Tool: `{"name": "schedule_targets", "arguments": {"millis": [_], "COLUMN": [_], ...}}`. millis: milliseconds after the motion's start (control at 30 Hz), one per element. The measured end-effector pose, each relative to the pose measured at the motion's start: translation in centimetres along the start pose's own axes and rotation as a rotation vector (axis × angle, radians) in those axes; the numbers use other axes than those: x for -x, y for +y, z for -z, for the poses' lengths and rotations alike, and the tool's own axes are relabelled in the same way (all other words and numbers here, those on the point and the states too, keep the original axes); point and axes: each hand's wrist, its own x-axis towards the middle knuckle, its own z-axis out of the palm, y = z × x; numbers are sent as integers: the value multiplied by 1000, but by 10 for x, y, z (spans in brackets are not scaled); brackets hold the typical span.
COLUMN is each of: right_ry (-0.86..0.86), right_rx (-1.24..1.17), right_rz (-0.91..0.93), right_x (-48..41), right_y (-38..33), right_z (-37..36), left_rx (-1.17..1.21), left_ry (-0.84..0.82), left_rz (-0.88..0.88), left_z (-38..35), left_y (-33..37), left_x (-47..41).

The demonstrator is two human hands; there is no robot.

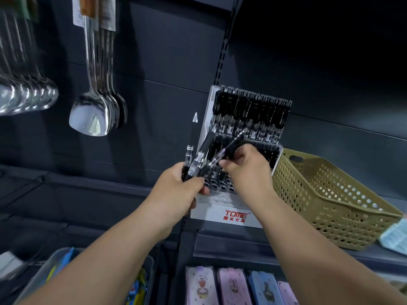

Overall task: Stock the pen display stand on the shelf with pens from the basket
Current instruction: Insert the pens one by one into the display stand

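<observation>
A white pen display stand [222, 213] with a red TOME label sits on the shelf. Its back rows are full of black pens [253, 115]; several front holes [218, 186] are open. My left hand [176, 192] is closed around a fan of three black pens [199, 155], tips pointing up, just left of the stand. My right hand [246, 166] pinches the rightmost of these pens [231, 146] over the stand's front rows. The olive perforated basket [330, 194] stands to the right of the stand; its inside is hidden.
Steel ladles and spoons [97, 106] hang on the back panel at upper left. Below the shelf edge lie pastel pencil cases [233, 287] and a clear bin [66, 271] with colourful items. A light blue packet [396, 236] lies at the far right.
</observation>
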Motion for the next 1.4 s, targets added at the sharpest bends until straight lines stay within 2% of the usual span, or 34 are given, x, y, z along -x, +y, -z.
{"name": "schedule_targets", "arguments": {"millis": [133,300,433,600,667,833,933,1167,1400], "right_ry": [-33,-47,2,103,97,19,-5,-24,67], "right_rx": [87,87,129,-197,-239,102,220,301,287], "right_rz": [12,-2,12,-48,-51,-20,-11,10,-31], "right_x": [1,6,11,26,31,14,3,0,3], "right_y": [6,14,14,3,1,4,3,2,5], "right_z": [-3,-8,-7,7,12,5,-3,-12,-15], "left_rx": [4,72,109,257,320,416,414,405,413], "left_ry": [48,52,53,48,48,90,99,105,123], "left_rz": [13,25,42,129,156,166,164,163,162], "left_z": [-1,-4,-7,-10,-12,-14,-14,-9,-6], "left_y": [-3,-3,-2,-1,-2,0,1,2,2], "left_x": [-1,2,3,3,2,1,1,-1,-1]}}
